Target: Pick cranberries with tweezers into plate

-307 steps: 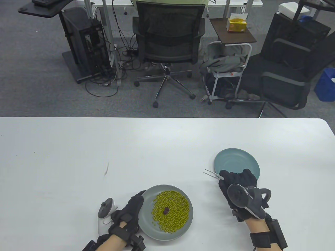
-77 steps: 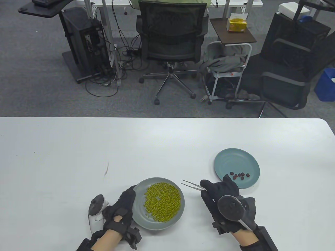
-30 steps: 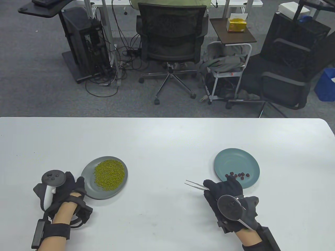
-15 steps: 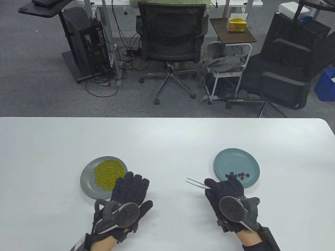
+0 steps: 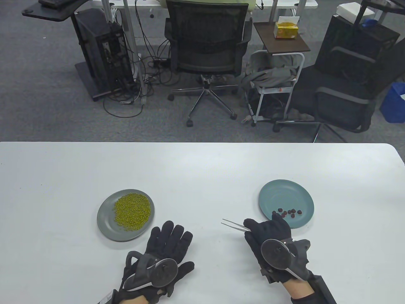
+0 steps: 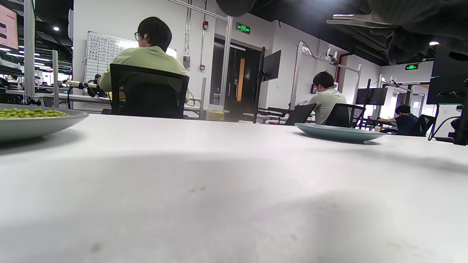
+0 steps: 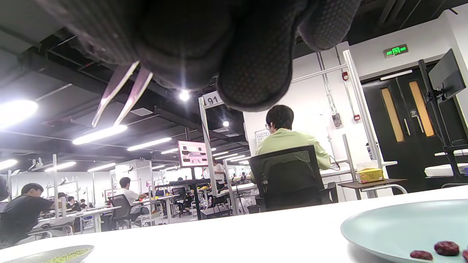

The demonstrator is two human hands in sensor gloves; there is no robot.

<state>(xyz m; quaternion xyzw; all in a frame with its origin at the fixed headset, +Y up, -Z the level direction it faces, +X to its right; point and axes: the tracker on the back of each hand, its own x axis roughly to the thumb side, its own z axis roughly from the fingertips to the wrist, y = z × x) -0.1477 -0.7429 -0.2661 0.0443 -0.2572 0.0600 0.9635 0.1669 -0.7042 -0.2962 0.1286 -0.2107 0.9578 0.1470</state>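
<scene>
**Tweezers held at lower right, left hand lying flat on the worktop**

The tweezers [image 5: 233, 224] are being gripped by the right hand [image 5: 273, 245], curled around their rear end at the lower right of the table view, with the two prongs pointing up and left and standing slightly apart, nothing being pinched between them. In the right wrist view the prongs [image 7: 120, 93] are being seen jutting down from the gloved fingers [image 7: 252, 62]. The left hand [image 5: 164, 253] is being laid palm down on the worktop [image 5: 196, 177] at lower centre, fingers spread wide, nothing being held. The cranberries [image 5: 288, 212] are lying in a loose row in the teal plate [image 5: 284, 193] at right. The grey plate [image 5: 106, 221] of green beans [image 5: 132, 210] is standing left of centre, just up and left of the left hand.

Compared with half a second ago, the left hand is being found drawn slightly down and right, clear of the grey plate's rim; the right hand has been shifted a little to the left. Both plates are unchanged.
</scene>
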